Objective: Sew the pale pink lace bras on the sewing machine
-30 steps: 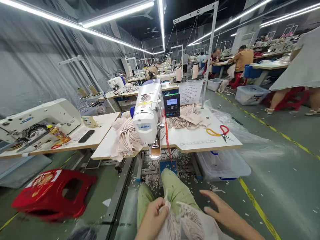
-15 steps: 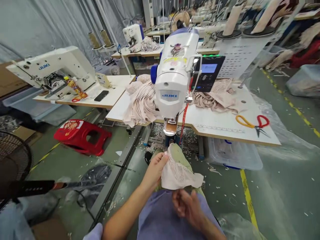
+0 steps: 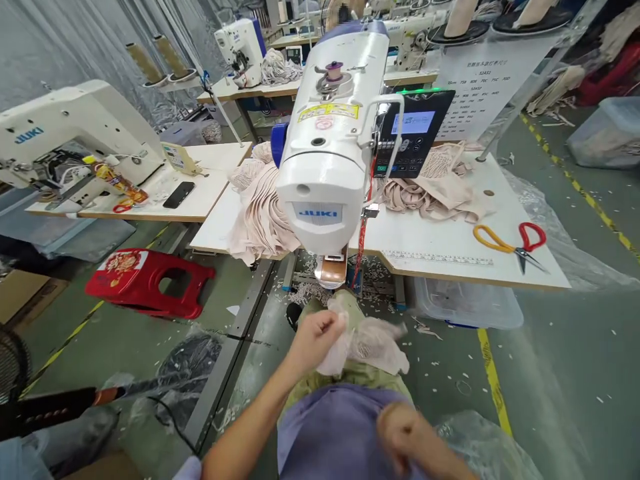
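My left hand (image 3: 314, 339) is closed, pinching the edge of a pale pink fabric piece (image 3: 376, 347) with a gathered, lacy patch. The cloth hangs over my knees and is a little blurred. To its right and nearer my body, my right hand (image 3: 400, 432) hovers over my purple top, apart from the cloth. Its fingers look curled but are smeared by motion. Just beyond the cloth stands a white JUKI sewing machine (image 3: 320, 167), its small work plate (image 3: 332, 272) above my knees.
Pleated pink fabric pieces (image 3: 265, 207) lie left of the machine, and more pink fabric (image 3: 430, 190) lies to its right. Scissors (image 3: 513, 248) with yellow and red handles rest on the white table (image 3: 450, 233). A red stool (image 3: 150, 283) stands on the left.
My right hand has moved down and to the right, away from the cloth. The fabric has shifted and swung in my left hand. The view has moved closer to the machine.
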`<state>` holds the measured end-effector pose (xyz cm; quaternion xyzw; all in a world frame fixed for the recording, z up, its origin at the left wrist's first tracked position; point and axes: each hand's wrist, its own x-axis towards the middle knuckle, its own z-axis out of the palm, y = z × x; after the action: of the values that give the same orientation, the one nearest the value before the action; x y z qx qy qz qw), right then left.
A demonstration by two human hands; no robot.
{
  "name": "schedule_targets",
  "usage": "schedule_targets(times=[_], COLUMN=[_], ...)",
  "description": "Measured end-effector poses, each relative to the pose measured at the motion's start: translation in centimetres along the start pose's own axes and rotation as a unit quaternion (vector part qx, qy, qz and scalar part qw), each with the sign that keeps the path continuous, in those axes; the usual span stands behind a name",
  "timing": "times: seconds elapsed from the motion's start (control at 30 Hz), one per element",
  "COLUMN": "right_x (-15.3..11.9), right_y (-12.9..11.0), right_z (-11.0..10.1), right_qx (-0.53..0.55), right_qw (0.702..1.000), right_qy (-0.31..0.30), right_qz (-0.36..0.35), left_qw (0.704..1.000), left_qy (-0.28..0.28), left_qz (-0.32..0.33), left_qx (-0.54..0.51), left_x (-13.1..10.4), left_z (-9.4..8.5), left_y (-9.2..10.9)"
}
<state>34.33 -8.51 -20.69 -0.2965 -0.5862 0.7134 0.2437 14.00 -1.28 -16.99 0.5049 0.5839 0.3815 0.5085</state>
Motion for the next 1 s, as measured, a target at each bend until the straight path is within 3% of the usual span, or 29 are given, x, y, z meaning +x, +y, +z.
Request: schedule_targets(times=[0.03,0.1,0.13,0.17,0.27,0.3,0.43,0.6,0.8,1.0], right_x=[0.7,3.1,4.5,6.0,9.9,11.0,14.1,16.4,17.3,17.2], right_y=[-1.4,-4.1,-5.2,-6.1,-7.4,-7.6,-8.2,-9.3,-9.6,-9.3], right_z=[-1.9,-5.3,-6.6,-7.6,-8.5,-8.4,-8.0,-8.9,-9.9,-10.2], right_qx=[-0.027,-0.164,-0.224,-0.262,-0.278,-0.270,-0.244,-0.170,-0.213,-0.216], right_qw=[0.995,0.949,0.934,0.932,0.952,0.958,0.963,0.980,0.968,0.966], right_qy=[0.069,0.205,0.205,0.166,0.036,0.033,0.114,0.079,0.116,0.124], right_qz=[-0.074,-0.173,-0.186,-0.185,-0.122,-0.093,0.001,0.069,0.070,0.069], left_qw=[0.998,0.981,0.974,0.971,0.984,0.989,0.994,0.989,0.974,0.981], left_qy=[-0.061,-0.168,-0.199,-0.207,-0.137,-0.099,0.019,0.093,0.116,0.084], left_qz=[0.020,0.063,0.077,0.083,0.060,0.042,0.000,0.003,0.062,0.079], left_qx=[0.026,0.069,0.079,0.082,0.096,0.104,0.110,0.114,0.182,0.155], left_x=[0.0,0.0,0.0,0.1,1.2,1.8,4.7,6.9,8.2,8.4], left_z=[0.1,0.3,0.4,0.3,-0.8,-1.5,-4.8,-6.6,-6.8,-7.0], left_y=[0.8,2.6,3.5,4.2,5.5,5.6,5.3,4.5,3.2,2.7])
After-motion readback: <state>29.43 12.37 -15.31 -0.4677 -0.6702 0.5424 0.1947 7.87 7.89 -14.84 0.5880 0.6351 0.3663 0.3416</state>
